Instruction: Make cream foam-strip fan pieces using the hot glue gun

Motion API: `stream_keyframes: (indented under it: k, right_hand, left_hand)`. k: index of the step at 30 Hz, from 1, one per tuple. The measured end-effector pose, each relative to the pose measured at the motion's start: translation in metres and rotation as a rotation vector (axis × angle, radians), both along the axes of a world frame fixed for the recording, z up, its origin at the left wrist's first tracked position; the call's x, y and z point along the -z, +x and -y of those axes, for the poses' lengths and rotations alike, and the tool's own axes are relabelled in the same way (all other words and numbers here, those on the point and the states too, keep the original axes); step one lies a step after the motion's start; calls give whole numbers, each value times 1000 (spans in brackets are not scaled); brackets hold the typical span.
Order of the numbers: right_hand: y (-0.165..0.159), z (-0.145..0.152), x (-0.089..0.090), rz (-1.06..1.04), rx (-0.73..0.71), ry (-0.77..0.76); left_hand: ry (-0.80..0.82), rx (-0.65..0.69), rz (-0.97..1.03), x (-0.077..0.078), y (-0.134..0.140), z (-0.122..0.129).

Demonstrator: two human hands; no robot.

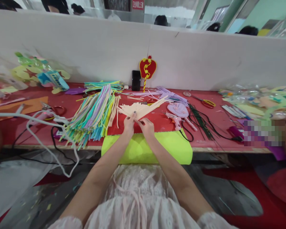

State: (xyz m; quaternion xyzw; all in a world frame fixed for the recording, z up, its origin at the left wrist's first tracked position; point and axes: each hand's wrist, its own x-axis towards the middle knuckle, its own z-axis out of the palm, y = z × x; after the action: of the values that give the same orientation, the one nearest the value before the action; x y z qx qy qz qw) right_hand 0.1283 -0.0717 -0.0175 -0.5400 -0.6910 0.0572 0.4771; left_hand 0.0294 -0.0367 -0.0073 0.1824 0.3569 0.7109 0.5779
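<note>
A fan of cream pipe cleaners (140, 109) spreads out above the red work surface, its narrow end toward me. My left hand (129, 125) is closed on that narrow end, thumb on top. At the fan's lower right edge, my right hand (146, 128) pinches close to the same gathered point; its fingertips are partly hidden. To the left lies a thick heap of coloured pipe cleaners (92, 111), with loose cream stems (114, 111) along its right side. A pink glue gun (175, 121) rests right of my hands, touching a lilac pipe-cleaner piece (178, 109).
A yellow-green sheet (147, 148) drapes over the table's front edge. Behind the fan stand a black phone (136, 80) and a red fan-shaped ornament (147, 68). Scissors (206, 102) and dark green stems (201, 122) lie rightward. A white bent frame (50, 149) juts in from the left.
</note>
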Motion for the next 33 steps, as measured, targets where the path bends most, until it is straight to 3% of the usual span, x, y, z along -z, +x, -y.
stream_keyframes:
  k: [15,25,29,33]
  right_hand:
    - [0,1,-2,9,6,-8]
    - [-1,0,1,-56,-24,-15]
    - [2,9,-7,-171,-45,-23]
    - [16,6,-17,-475,30,-111]
  left_hand:
    - [1,3,-29,3,-1,-1]
    - [-6,26,-36,-4,-2,3]
    - [-47,20,3,-4,-4,1]
    - [-31,28,-11,-1,-5,-1]
